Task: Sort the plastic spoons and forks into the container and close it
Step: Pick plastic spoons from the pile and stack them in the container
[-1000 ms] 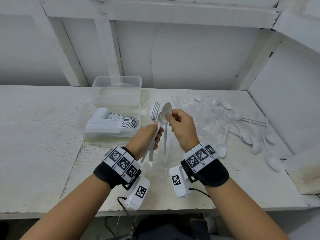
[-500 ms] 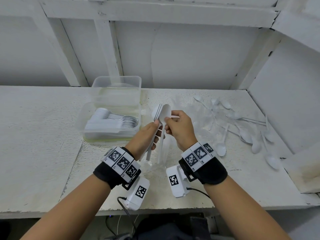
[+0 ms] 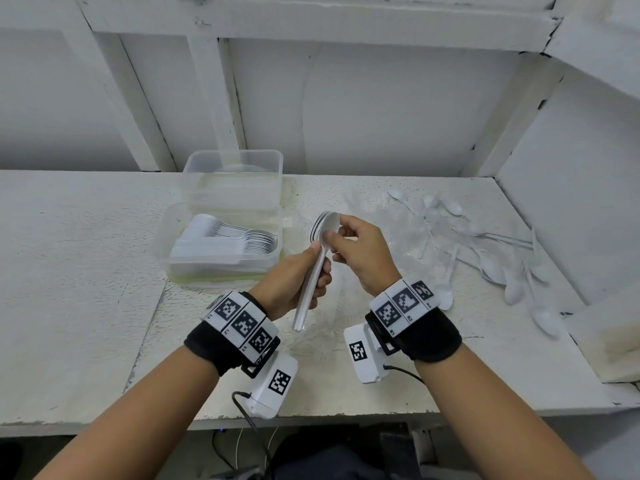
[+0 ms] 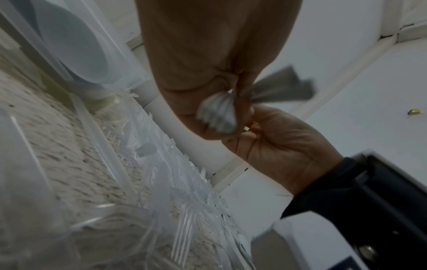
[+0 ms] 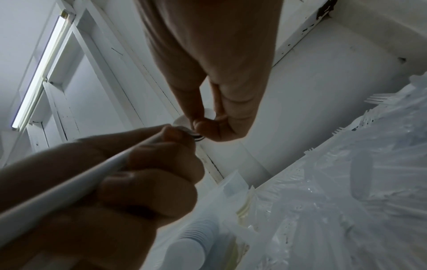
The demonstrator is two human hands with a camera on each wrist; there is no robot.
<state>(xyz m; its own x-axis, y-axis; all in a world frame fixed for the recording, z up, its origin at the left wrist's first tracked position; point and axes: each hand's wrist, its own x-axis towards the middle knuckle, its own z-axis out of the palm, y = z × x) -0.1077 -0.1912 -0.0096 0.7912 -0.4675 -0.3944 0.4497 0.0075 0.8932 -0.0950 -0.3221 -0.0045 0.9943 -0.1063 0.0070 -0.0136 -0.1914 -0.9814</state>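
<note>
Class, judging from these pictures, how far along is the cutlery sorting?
Done: a nested row of spoons lies in the open container. In hand: the left hand grips a small stack of cutlery while the right hand pinches its top end. Left: loose spoons and clear forks remain on the table; the container is unclosed.

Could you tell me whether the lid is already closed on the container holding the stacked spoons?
No, the container stands open, with its stacked spoons uncovered in the head view.
</note>
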